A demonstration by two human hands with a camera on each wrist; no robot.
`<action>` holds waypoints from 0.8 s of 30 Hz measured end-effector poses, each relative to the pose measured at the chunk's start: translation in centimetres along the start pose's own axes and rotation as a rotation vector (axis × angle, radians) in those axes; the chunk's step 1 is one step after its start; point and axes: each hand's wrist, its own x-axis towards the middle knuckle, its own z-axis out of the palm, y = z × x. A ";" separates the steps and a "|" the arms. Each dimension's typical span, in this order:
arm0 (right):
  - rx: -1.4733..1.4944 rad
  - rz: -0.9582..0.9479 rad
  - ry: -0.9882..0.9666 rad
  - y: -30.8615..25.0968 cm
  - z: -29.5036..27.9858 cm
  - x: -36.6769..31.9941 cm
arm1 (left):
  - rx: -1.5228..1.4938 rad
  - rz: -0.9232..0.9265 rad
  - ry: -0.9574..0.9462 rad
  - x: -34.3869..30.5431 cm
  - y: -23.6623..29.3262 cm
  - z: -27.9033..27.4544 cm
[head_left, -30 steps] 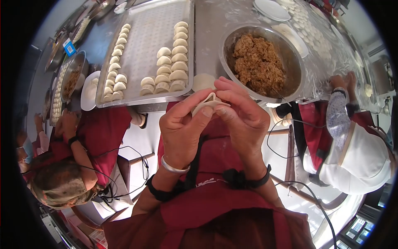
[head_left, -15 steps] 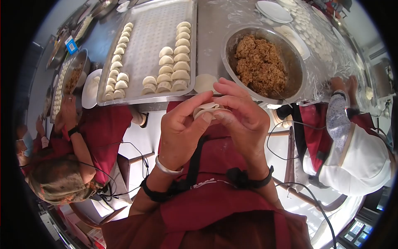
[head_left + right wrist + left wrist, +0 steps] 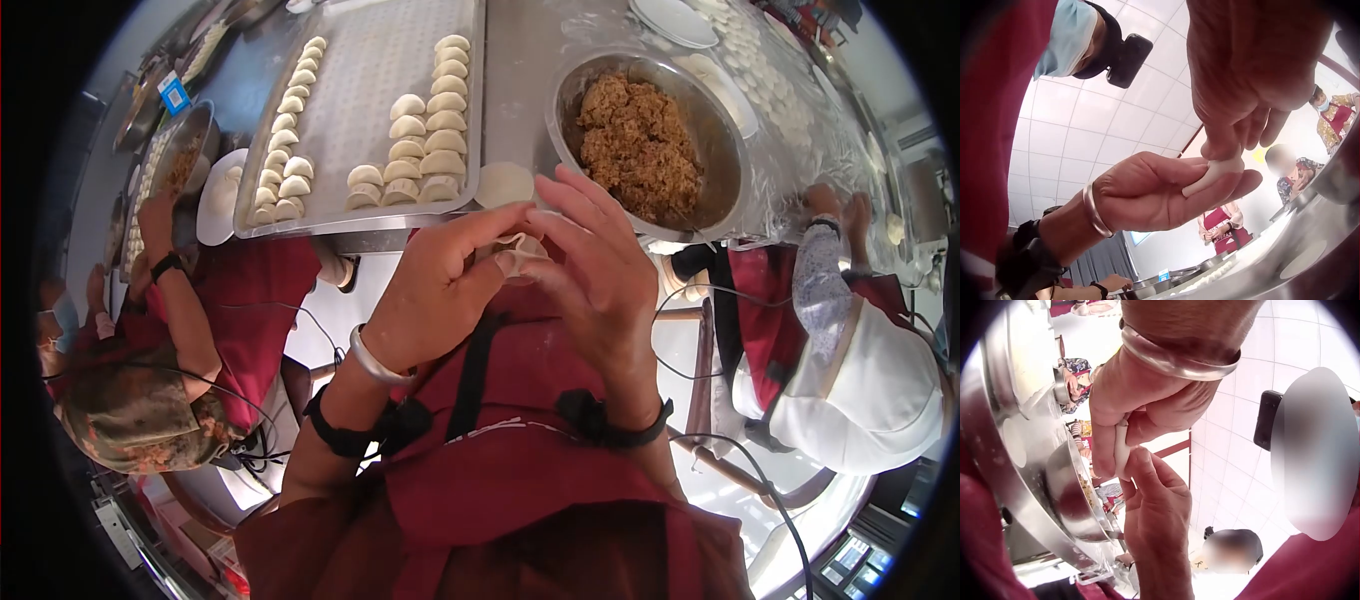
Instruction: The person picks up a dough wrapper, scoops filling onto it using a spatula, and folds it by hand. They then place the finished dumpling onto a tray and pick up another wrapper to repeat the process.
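Note:
In the head view a pale dumpling point(image 3: 522, 262) is held between both hands at chest height, just in front of the table edge. My left hand point(image 3: 425, 290) grips one end of it with thumb and curled fingers. At the other end my right hand point(image 3: 605, 265) pinches the dough edge between thumb and forefinger, its other fingers spread upward. A wavy fold stands up along the top of the dough. From the left wrist view, the dumpling point(image 3: 1122, 450) shows edge-on between the fingers; in the right wrist view its white side point(image 3: 1215, 177) lies along the left fingers.
A metal tray point(image 3: 345, 100) with rows of dumplings point(image 3: 443, 140) stands ahead. Beside it lie a round wrapper point(image 3: 505, 185) and a steel bowl point(image 3: 735, 175) of brown filling point(image 3: 640, 140). People work close on both sides, and cables hang near the chairs.
My left wrist has swung outward and lower, and the left hand now covers more of the dumpling. At left, the neighbour's hand has moved up to a bowl.

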 end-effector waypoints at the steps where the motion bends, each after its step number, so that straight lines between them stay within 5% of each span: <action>1: 0.016 0.031 -0.011 -0.2 -0.1 0.1 | -0.021 0.003 0.014 0.0 -0.2 0.1; 4: 0.063 0.015 -0.040 1.0 -0.4 -0.4 | -0.461 -0.145 0.026 0.4 0.7 0.9; 7: 0.279 0.203 0.029 1.4 -0.5 -1.0 | -0.706 -0.102 0.030 -0.1 0.4 1.5; 13: 0.732 0.453 0.186 0.0 0.7 -1.2 | -0.822 -0.035 0.201 -0.6 -1.8 4.1; 24: 0.492 0.236 0.161 0.9 0.9 -1.2 | -0.539 0.096 0.239 -0.7 -1.1 4.5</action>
